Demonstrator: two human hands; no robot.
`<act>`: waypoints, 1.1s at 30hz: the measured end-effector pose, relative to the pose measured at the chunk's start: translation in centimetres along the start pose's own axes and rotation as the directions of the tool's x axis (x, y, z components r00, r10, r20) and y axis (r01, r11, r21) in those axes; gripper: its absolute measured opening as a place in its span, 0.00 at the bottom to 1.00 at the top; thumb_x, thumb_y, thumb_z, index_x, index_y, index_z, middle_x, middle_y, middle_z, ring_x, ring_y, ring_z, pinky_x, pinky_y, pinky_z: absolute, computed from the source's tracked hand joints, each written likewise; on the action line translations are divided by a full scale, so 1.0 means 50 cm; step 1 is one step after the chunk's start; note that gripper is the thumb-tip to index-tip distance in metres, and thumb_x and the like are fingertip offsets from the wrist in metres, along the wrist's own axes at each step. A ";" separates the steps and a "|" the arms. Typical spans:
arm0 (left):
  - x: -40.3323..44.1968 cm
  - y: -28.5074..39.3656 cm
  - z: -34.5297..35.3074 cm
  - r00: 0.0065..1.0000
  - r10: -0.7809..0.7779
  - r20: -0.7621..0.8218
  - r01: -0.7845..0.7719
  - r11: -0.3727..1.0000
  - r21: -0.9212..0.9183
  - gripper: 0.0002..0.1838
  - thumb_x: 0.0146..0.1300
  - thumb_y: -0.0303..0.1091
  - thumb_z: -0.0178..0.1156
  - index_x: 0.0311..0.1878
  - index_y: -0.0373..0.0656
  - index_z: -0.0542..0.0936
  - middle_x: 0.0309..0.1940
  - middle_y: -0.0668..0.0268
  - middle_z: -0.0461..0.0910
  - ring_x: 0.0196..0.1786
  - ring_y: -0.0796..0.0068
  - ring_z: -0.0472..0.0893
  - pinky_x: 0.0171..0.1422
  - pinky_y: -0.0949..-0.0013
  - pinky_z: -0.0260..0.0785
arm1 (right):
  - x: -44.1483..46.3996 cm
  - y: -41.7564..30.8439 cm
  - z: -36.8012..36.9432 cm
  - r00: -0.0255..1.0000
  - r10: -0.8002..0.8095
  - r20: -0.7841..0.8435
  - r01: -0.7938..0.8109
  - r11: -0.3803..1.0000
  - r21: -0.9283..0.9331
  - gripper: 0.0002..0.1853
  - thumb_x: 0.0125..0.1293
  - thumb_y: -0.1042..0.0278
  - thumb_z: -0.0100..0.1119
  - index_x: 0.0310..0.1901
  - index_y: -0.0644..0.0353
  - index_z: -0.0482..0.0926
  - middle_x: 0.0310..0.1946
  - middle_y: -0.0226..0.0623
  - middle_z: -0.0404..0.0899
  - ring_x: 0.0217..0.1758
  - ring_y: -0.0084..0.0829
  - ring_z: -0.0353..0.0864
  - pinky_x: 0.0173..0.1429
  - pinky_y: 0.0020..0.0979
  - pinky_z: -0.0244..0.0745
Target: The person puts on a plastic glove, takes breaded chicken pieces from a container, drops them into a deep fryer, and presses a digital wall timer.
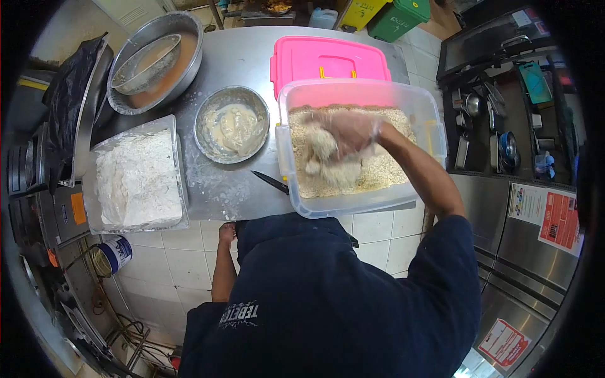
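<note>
My right hand, in a clear plastic glove, is inside a clear plastic bin of pale crumbs. It is smeared by motion, over and against crumb-coated pieces; its grip on them is unclear. Another coated lump shows beside its fingers. My left hand hangs low by the table's front edge, partly hidden, its fingers too small and dark to read. Left of the bin stands a metal bowl with pale wet batter. A black-handled knife lies between them.
A tray of white flour sits at the table's left. Behind it, a large metal basin holds brownish liquid and a strainer. A pink lid stands behind the bin. Steel fridges line the right side.
</note>
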State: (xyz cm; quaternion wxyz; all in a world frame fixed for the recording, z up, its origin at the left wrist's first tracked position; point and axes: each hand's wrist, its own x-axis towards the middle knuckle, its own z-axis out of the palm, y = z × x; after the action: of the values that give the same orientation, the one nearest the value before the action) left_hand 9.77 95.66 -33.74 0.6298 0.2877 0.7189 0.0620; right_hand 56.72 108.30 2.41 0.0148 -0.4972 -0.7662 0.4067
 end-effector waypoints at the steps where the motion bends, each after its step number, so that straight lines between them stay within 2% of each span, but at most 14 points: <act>1: -0.001 -0.006 -0.003 1.000 0.004 -0.001 -0.004 1.000 0.005 0.10 0.59 0.37 0.49 0.41 0.47 0.77 0.25 0.72 0.73 0.27 0.78 0.72 0.30 0.69 0.65 | 0.018 0.021 -0.003 0.997 0.014 -0.076 -0.020 0.997 -0.072 0.37 0.39 0.66 0.70 0.55 0.60 0.66 0.37 0.49 0.78 0.38 0.38 0.78 0.45 0.35 0.72; 2: -0.002 -0.010 -0.005 1.000 -0.022 0.002 0.022 1.000 0.021 0.10 0.60 0.37 0.49 0.41 0.48 0.77 0.25 0.72 0.73 0.27 0.78 0.72 0.31 0.69 0.66 | 0.038 0.020 -0.012 0.996 0.015 -0.088 -0.022 0.997 -0.072 0.37 0.39 0.66 0.70 0.55 0.60 0.66 0.37 0.49 0.78 0.38 0.38 0.78 0.45 0.35 0.72; 4: -0.001 0.008 0.000 0.995 -0.091 -0.029 0.092 0.995 0.026 0.10 0.61 0.38 0.49 0.41 0.48 0.76 0.26 0.73 0.73 0.28 0.78 0.72 0.32 0.69 0.68 | 0.083 0.012 -0.030 0.766 0.619 0.175 -0.611 0.785 -0.104 0.39 0.37 0.66 0.71 0.56 0.63 0.67 0.40 0.49 0.77 0.40 0.37 0.77 0.47 0.35 0.72; 7: -0.010 0.003 0.001 0.999 -0.009 -0.042 0.006 0.998 -0.057 0.10 0.60 0.38 0.50 0.40 0.47 0.77 0.25 0.73 0.73 0.28 0.79 0.72 0.30 0.72 0.66 | 0.087 0.049 -0.007 0.868 0.491 -0.075 -0.493 0.870 -0.007 0.38 0.35 0.67 0.70 0.55 0.60 0.70 0.40 0.46 0.78 0.42 0.36 0.77 0.47 0.33 0.72; 11: -0.003 -0.026 -0.005 1.000 -0.001 0.031 0.001 1.000 -0.005 0.11 0.59 0.36 0.51 0.42 0.47 0.77 0.26 0.73 0.74 0.28 0.80 0.72 0.30 0.73 0.66 | 0.087 0.020 -0.015 0.960 0.280 -0.005 -0.280 0.959 0.035 0.38 0.34 0.67 0.70 0.55 0.55 0.70 0.39 0.42 0.79 0.41 0.35 0.77 0.46 0.33 0.72; 13: -0.017 -0.022 -0.005 0.999 -0.050 -0.014 0.050 0.999 -0.006 0.11 0.59 0.36 0.51 0.43 0.47 0.77 0.26 0.73 0.74 0.28 0.80 0.72 0.30 0.73 0.65 | 0.079 -0.010 -0.026 0.994 0.096 0.046 -0.089 0.987 -0.134 0.35 0.35 0.66 0.71 0.52 0.56 0.72 0.37 0.42 0.79 0.39 0.36 0.77 0.46 0.34 0.73; 17: -0.029 -0.007 -0.004 0.998 -0.050 -0.032 0.049 0.998 -0.038 0.10 0.58 0.36 0.51 0.40 0.47 0.77 0.25 0.73 0.73 0.27 0.80 0.71 0.28 0.73 0.64 | 0.080 -0.004 0.005 0.994 0.068 0.091 -0.065 0.997 -0.035 0.36 0.34 0.68 0.71 0.52 0.55 0.72 0.35 0.41 0.79 0.37 0.36 0.77 0.44 0.34 0.73; 19: -0.013 0.016 0.010 0.999 -0.030 -0.013 0.029 0.999 -0.034 0.09 0.57 0.36 0.51 0.38 0.47 0.77 0.25 0.73 0.73 0.27 0.80 0.71 0.27 0.73 0.64 | 0.099 0.000 -0.006 0.932 0.302 0.199 -0.295 0.953 -0.063 0.39 0.32 0.68 0.69 0.55 0.51 0.71 0.36 0.43 0.78 0.41 0.38 0.77 0.44 0.35 0.72; 22: -0.004 0.008 -0.002 0.999 -0.027 -0.020 0.027 1.000 0.015 0.08 0.57 0.36 0.51 0.36 0.47 0.77 0.25 0.71 0.73 0.28 0.79 0.72 0.27 0.71 0.65 | 0.119 0.056 0.045 0.983 0.124 0.139 -0.106 0.986 -0.128 0.37 0.34 0.68 0.69 0.54 0.52 0.72 0.31 0.41 0.78 0.38 0.38 0.78 0.44 0.36 0.73; 26: 0.016 -0.001 -0.005 1.000 0.017 0.006 -0.017 0.999 0.048 0.09 0.55 0.36 0.50 0.35 0.45 0.76 0.26 0.68 0.75 0.28 0.76 0.74 0.28 0.69 0.66 | 0.101 0.022 0.028 0.973 0.144 0.182 -0.108 0.975 -0.194 0.35 0.36 0.69 0.67 0.54 0.54 0.72 0.32 0.41 0.78 0.37 0.39 0.78 0.44 0.35 0.74; 29: 0.019 0.000 -0.004 1.000 0.019 -0.008 -0.019 0.999 0.045 0.10 0.55 0.35 0.49 0.37 0.45 0.77 0.27 0.66 0.76 0.27 0.74 0.75 0.28 0.69 0.67 | 0.089 0.032 0.035 0.956 0.261 0.134 -0.236 0.955 -0.181 0.34 0.37 0.70 0.67 0.54 0.54 0.72 0.35 0.41 0.78 0.37 0.39 0.78 0.45 0.36 0.75; 31: 0.035 -0.012 -0.006 0.998 0.059 -0.002 -0.058 0.997 0.054 0.10 0.56 0.35 0.49 0.37 0.44 0.77 0.27 0.66 0.76 0.27 0.73 0.75 0.28 0.68 0.67 | 0.060 -0.001 -0.010 0.917 0.379 0.121 -0.388 0.920 0.061 0.33 0.37 0.71 0.67 0.52 0.54 0.73 0.42 0.42 0.77 0.42 0.38 0.77 0.48 0.39 0.74; 32: 0.035 -0.007 -0.007 0.999 0.048 -0.003 -0.048 0.996 0.072 0.10 0.56 0.34 0.49 0.38 0.44 0.77 0.27 0.66 0.76 0.28 0.73 0.75 0.28 0.68 0.67 | 0.050 0.025 0.000 0.983 0.180 0.024 -0.182 0.980 0.084 0.31 0.36 0.69 0.68 0.50 0.54 0.74 0.42 0.40 0.77 0.45 0.36 0.75 0.53 0.39 0.71; 33: 0.034 -0.005 -0.006 0.999 0.036 -0.005 -0.035 0.995 0.090 0.11 0.56 0.34 0.48 0.39 0.44 0.77 0.28 0.66 0.76 0.29 0.73 0.75 0.28 0.68 0.67 | 0.031 0.055 0.001 0.983 0.179 0.027 -0.181 0.981 0.076 0.31 0.36 0.69 0.68 0.50 0.54 0.74 0.42 0.40 0.77 0.45 0.36 0.75 0.53 0.39 0.71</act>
State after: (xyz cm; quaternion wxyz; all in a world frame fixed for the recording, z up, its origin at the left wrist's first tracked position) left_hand 9.32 96.37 -35.24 0.6125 0.3281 0.7179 0.0418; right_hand 57.96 109.92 0.04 -0.0103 -0.5594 -0.7017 0.4410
